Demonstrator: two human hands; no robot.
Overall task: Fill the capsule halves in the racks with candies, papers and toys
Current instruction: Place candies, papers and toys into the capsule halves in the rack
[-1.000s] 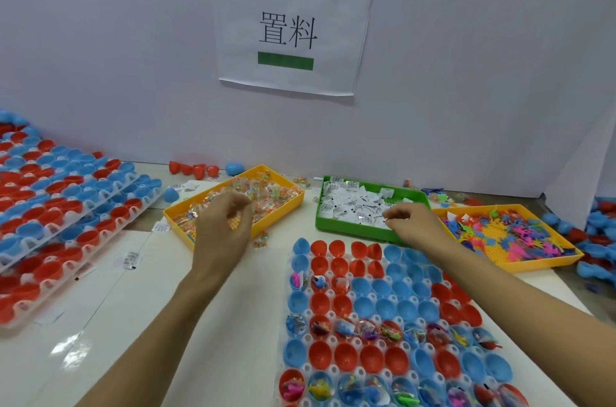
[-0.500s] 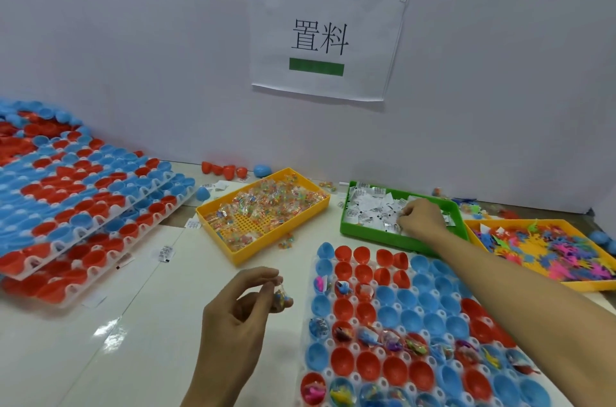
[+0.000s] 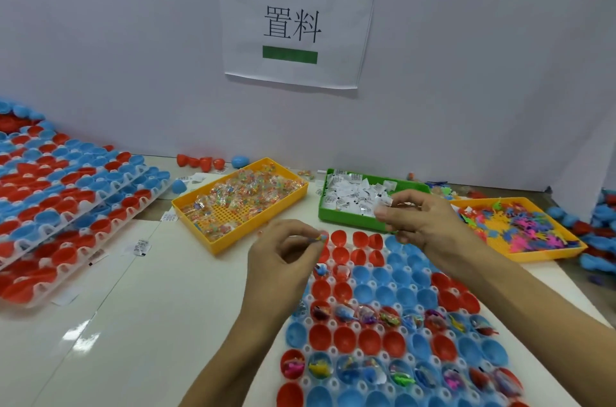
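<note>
The left hand point(image 3: 283, 256) is pinching a small wrapped candy point(image 3: 320, 237) between thumb and fingertips, hovering over the far left corner of the near rack point(image 3: 383, 323) of red and blue capsule halves. The right hand point(image 3: 416, 216) is pinching a folded paper point(image 3: 383, 203) at the near edge of the green tray point(image 3: 336, 218), which is sitting toward the bench's far edge

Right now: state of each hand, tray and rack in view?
Left hand: pinching a small wrapped candy over the near white rack.
Right hand: pinching a folded white paper.
Near white rack: part filled, many halves empty.
Left yellow tray: candies, mesh floor showing.
Green tray: papers.
Right yellow tray: toys.
Left racks: stacked, halves empty.
</note>
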